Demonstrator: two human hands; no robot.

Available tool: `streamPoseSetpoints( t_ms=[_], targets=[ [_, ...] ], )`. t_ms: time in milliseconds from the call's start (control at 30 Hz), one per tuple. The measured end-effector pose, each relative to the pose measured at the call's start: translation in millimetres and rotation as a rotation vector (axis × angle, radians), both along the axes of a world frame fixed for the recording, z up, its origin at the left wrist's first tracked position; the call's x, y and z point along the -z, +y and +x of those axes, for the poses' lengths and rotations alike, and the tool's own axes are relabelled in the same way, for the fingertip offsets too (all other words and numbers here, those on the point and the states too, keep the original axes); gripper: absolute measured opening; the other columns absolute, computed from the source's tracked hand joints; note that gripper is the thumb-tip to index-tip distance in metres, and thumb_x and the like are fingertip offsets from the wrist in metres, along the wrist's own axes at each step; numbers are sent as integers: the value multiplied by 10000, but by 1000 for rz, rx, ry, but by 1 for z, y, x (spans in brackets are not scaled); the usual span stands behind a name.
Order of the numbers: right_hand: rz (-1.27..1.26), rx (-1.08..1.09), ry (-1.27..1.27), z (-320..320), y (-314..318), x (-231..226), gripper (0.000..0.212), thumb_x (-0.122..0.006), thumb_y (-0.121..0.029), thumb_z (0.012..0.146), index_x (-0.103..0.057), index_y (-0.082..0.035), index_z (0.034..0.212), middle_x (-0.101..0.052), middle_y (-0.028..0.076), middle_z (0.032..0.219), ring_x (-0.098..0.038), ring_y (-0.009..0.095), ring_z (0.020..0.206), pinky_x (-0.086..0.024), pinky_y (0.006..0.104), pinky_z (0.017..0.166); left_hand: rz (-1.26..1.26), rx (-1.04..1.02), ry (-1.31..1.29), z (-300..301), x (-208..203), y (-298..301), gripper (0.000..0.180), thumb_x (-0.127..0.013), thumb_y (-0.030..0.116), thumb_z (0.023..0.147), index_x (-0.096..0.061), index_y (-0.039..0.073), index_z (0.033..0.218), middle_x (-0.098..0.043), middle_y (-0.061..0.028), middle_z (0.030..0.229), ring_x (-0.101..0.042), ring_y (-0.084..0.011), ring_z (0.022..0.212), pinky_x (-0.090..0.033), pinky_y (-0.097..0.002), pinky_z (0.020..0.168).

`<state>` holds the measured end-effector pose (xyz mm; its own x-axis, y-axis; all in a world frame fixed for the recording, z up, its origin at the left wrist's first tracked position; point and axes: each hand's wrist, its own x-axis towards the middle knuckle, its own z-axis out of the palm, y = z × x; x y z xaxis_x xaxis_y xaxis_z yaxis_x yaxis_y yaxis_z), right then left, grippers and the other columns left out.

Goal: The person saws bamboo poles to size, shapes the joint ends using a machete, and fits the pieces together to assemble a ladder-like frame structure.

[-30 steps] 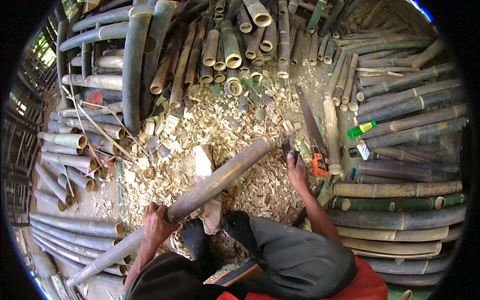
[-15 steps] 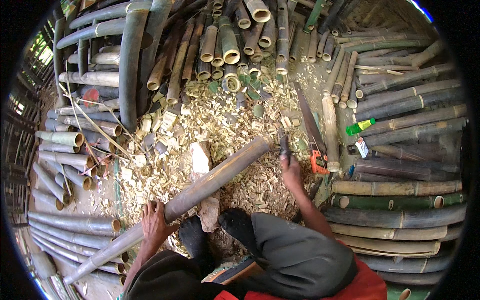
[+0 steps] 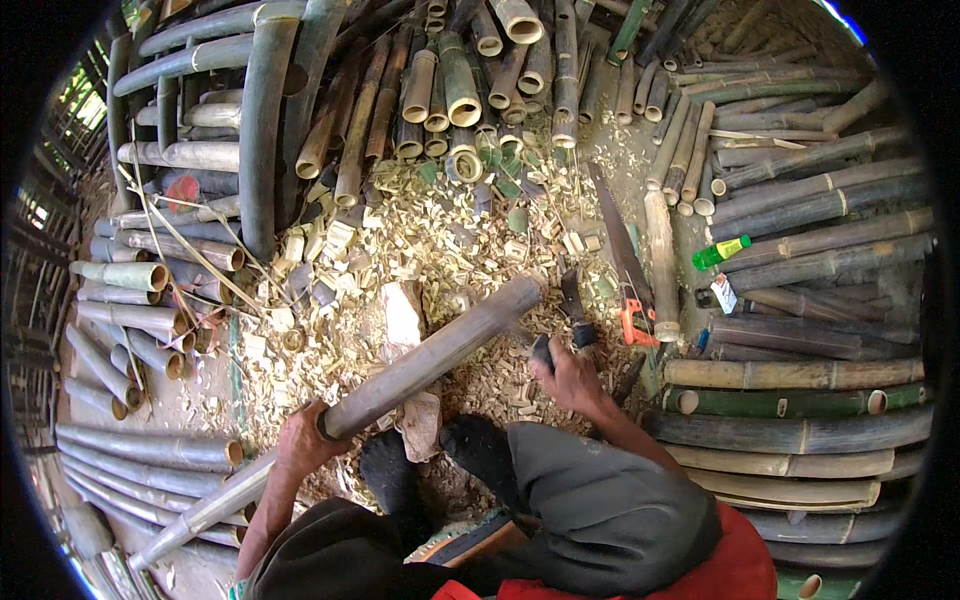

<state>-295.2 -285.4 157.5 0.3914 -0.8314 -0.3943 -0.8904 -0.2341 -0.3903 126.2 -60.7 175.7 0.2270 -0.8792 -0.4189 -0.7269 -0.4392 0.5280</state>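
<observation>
My left hand [image 3: 300, 445] grips a long bamboo pole [image 3: 400, 375] propped across a pale block [image 3: 405, 325], its far end lying on a bed of chips [image 3: 420, 240]. My right hand [image 3: 570, 375] is closed around the dark handle of a chopping knife [image 3: 570, 300], the blade raised just beside the pole's far end. I judge the trimming of that end to be in hand; the next stroke calls for a steady pole and a blow kept clear of my feet. A saw [image 3: 625, 265] lies near.
</observation>
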Motion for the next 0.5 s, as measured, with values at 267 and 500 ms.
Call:
streamPoseSetpoints(
  t_ms=[267, 500],
  targets=[
    [-59, -133, -121, 13, 11, 19, 533, -499, -465, 1056, -517, 29, 1254, -681, 269, 766, -692, 498, 725, -552, 583, 677, -21, 15, -56, -1, 2, -3, 649, -964, 384, 555, -761, 51, 1074, -659, -169, 997, -648, -352, 981, -534, -451, 883],
    [-13, 188, -236, -14, -23, -16, 568, -412, -564, 1069, -583, -41, 1214, -666, 188, 882, -673, 325, 724, -529, 510, 754, -60, 31, -57, -7, -2, -3, 603, -951, 358, 585, -745, 31, 1047, -656, -169, 999, -647, -358, 982, -529, -469, 871]
  ],
)
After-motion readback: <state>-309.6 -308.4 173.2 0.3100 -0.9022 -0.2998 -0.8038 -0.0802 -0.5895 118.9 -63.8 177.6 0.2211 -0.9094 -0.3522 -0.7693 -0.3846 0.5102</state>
